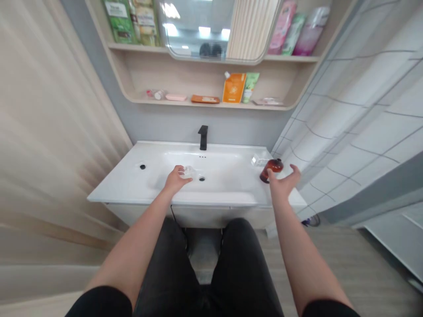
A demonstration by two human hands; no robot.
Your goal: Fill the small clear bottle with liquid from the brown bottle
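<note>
Watching from afar, I start at the left end of the white counter [117, 181], by a dark round hole [142, 167]. Next comes the left hand [174, 179], its fingers curled around a clear object [188, 171] over the basin [228, 174] (too washed out for me to make out its shape). Just right of it lies the drain [202, 178], the black faucet [203, 137] behind. At the right end I see a brown bottle [273, 167]; beside it the right hand [280, 186] spreads its fingers apart, thumb overlapping the bottle, contact unclear to me.
</note>
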